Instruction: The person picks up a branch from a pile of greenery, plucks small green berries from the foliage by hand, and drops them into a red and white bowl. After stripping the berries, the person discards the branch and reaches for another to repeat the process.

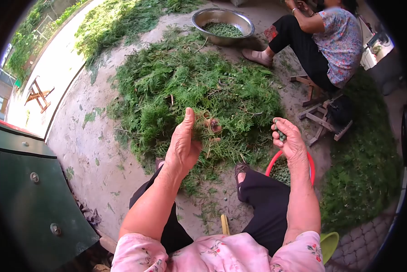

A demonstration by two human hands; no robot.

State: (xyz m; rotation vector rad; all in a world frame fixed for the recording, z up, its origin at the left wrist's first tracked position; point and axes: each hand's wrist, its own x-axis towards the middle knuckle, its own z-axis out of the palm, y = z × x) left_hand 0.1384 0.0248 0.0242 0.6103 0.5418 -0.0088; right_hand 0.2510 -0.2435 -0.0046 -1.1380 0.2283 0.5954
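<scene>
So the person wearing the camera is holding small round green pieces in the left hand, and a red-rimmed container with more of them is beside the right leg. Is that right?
Not quite: the head view shows the small round green pieces in the right hand, not the left hand. The red-rimmed container with more is indeed beside the right leg.

We see a feathery green sprig (pixel 209 141) against the inner side of our left hand (pixel 184 141), its fine leaves spreading toward the right; they hide how it is gripped. In the curled fingers of our right hand (pixel 288 136) we hold a small cluster of round green berries (pixel 280 133). Just below our right wrist we see a red-rimmed container (pixel 312 168), partly covered by our forearm, with many loose, similar berries inside.
</scene>
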